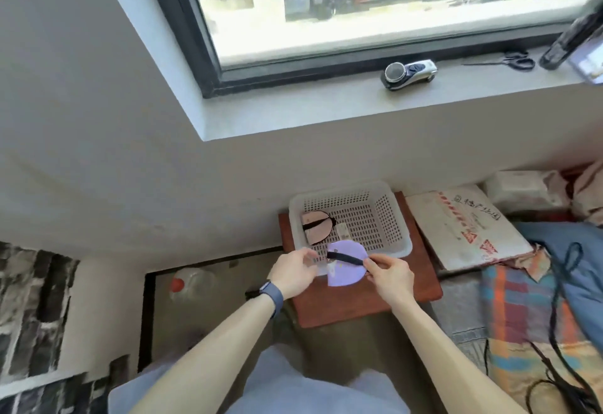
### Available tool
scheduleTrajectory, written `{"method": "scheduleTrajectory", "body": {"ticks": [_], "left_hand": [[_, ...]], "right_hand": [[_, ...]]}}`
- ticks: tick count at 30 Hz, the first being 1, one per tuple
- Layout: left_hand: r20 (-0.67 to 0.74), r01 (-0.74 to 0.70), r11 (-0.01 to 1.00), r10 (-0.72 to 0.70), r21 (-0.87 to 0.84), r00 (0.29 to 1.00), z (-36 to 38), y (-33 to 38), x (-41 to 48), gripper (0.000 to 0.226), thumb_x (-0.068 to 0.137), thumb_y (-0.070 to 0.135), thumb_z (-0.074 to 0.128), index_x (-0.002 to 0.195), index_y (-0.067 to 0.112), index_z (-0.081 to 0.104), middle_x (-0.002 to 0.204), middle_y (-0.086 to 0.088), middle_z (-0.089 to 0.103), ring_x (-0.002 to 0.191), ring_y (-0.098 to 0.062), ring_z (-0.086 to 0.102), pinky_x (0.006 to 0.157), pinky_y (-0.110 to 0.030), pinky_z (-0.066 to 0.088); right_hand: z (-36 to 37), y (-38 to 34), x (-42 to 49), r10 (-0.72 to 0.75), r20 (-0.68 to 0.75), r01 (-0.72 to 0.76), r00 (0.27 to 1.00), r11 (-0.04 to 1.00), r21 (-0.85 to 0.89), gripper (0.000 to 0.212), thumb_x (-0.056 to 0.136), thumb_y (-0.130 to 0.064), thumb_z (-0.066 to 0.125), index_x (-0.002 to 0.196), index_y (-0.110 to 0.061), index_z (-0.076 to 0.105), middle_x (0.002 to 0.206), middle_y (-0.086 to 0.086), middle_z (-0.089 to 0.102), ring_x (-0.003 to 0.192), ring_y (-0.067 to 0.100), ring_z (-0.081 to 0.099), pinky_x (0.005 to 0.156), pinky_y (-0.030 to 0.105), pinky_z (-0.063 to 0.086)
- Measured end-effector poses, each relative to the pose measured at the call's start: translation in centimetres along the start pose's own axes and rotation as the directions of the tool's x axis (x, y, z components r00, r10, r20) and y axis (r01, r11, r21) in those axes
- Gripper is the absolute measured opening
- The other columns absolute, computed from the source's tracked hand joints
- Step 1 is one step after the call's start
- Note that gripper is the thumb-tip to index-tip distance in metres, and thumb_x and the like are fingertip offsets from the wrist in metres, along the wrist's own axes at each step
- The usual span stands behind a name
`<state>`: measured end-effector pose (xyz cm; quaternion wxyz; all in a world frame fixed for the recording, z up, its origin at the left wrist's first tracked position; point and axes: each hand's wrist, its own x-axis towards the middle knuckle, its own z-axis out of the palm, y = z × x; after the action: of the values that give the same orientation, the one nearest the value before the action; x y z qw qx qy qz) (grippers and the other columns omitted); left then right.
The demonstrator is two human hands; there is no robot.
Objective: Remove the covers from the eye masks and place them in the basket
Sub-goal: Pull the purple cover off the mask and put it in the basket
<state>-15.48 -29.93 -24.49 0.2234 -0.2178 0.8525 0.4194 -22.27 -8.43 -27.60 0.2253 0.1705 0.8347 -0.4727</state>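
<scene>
Holding a purple eye mask (pixel 346 266) between left hand (pixel 295 271) and right hand (pixel 390 273).

The lilac eye mask (pixel 346 266) in my fingers (pixel 370 263) looks like soft matt cloth, its strap (pixel 346 258) black elastic. The basket (pixel 385 217) is white perforated plastic, faintly glossy. The desk (pixel 368 296) is smooth reddish-brown wood.

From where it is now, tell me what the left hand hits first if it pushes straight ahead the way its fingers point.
Most likely the purple eye mask: the left hand points right, toward its black strap, with the right hand beyond. The white basket lies farther back; depth is unclear.
</scene>
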Motion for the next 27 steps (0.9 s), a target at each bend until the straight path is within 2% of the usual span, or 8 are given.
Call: {"method": "scheduleTrajectory", "body": {"ticks": [4,7,10,15,20,22,24,27], "left_hand": [[0.020,-0.071,0.916,0.069,0.394,0.997,-1.1,-0.8,4.4,0.048,0.092,0.030,0.048,0.139,0.023,0.048,0.139,-0.010,0.056,0.126,-0.031,0.051,0.097,-0.043,0.049],[0.003,-0.079,0.852,0.090,0.517,0.996,-0.8,-1.9,7.2,0.057,0.094,0.030,0.044,0.149,0.021,0.034,0.158,-0.012,0.033,0.144,-0.031,0.029,0.114,-0.046,0.031],[-0.025,-0.055,0.823,0.084,0.566,0.996,-0.1,-3.2,9.7,0.069,0.098,0.034,0.040,0.157,0.019,0.010,0.167,-0.008,0.006,0.152,-0.028,0.006,0.120,-0.053,0.013],[-0.113,-0.004,0.818,0.085,0.575,0.990,1.2,-5.5,12.8,0.073,0.099,0.044,0.030,0.156,0.016,-0.007,0.162,0.000,-0.018,0.153,-0.021,-0.008,0.121,-0.052,0.001],[-0.148,0.024,0.804,0.079,0.594,0.986,3.3,-7.1,13.5,0.070,0.101,0.041,0.021,0.149,0.016,-0.023,0.161,-0.002,-0.024,0.150,-0.017,-0.016,0.119,-0.044,-0.007],[-0.163,0.035,0.806,0.077,0.591,0.984,3.7,-7.1,13.5,0.070,0.101,0.039,0.023,0.148,0.016,-0.024,0.160,-0.001,-0.024,0.147,-0.016,-0.019,0.120,-0.044,-0.006],[-0.175,0.050,0.796,0.072,0.603,0.982,3.9,-7.0,13.6,0.070,0.101,0.037,0.023,0.148,0.015,-0.024,0.159,-0.002,-0.024,0.146,-0.016,-0.020,0.121,-0.046,-0.003],[-0.172,0.048,0.793,0.072,0.607,0.983,3.8,-6.9,13.6,0.071,0.101,0.038,0.022,0.147,0.015,-0.027,0.159,-0.003,-0.026,0.147,-0.017,-0.019,0.121,-0.047,-0.001]], "right_hand": [[0.4,-0.4,4.0,0.018,-0.053,-0.025,0.998,0.990,-0.138,0.020,0.087,-0.031,0.072,0.103,-0.020,0.079,0.092,-0.002,0.078,0.090,0.021,0.073,0.091,0.035,0.055],[1.0,-0.5,7.3,0.061,-0.052,-0.069,0.997,0.985,-0.160,0.023,0.089,-0.031,0.071,0.108,-0.018,0.077,0.098,0.001,0.076,0.094,0.020,0.070,0.082,0.026,0.049],[1.6,-0.7,10.9,0.090,-0.009,-0.090,0.996,0.981,-0.171,0.023,0.092,-0.025,0.069,0.110,-0.012,0.075,0.097,0.003,0.075,0.090,0.022,0.068,0.074,0.026,0.045],[3.0,-1.2,17.4,0.055,0.096,-0.034,0.994,0.979,-0.200,0.021,0.095,-0.023,0.063,0.108,-0.011,0.073,0.098,0.008,0.077,0.090,0.027,0.071,0.079,0.041,0.057],[5.0,-1.1,21.7,0.004,0.149,0.042,0.989,0.952,-0.304,0.027,0.097,-0.024,0.060,0.116,-0.009,0.072,0.115,0.012,0.074,0.105,0.030,0.067,0.080,0.031,0.047],[5.4,-0.5,22.4,-0.054,0.150,0.113,0.987,0.901,-0.419,0.026,0.099,-0.022,0.057,0.111,-0.008,0.074,0.109,0.013,0.075,0.097,0.032,0.068,0.070,0.027,0.042],[5.9,0.1,22.5,-0.123,0.141,0.179,0.982,0.844,-0.505,0.024,0.100,-0.020,0.055,0.099,-0.007,0.075,0.097,0.015,0.075,0.080,0.031,0.064,0.055,0.025,0.034],[6.5,0.3,22.2,-0.158,0.084,0.178,0.984,0.822,-0.541,0.023,0.101,-0.021,0.051,0.102,-0.005,0.067,0.105,0.019,0.063,0.074,0.024,0.049,0.060,0.030,0.032]]}}
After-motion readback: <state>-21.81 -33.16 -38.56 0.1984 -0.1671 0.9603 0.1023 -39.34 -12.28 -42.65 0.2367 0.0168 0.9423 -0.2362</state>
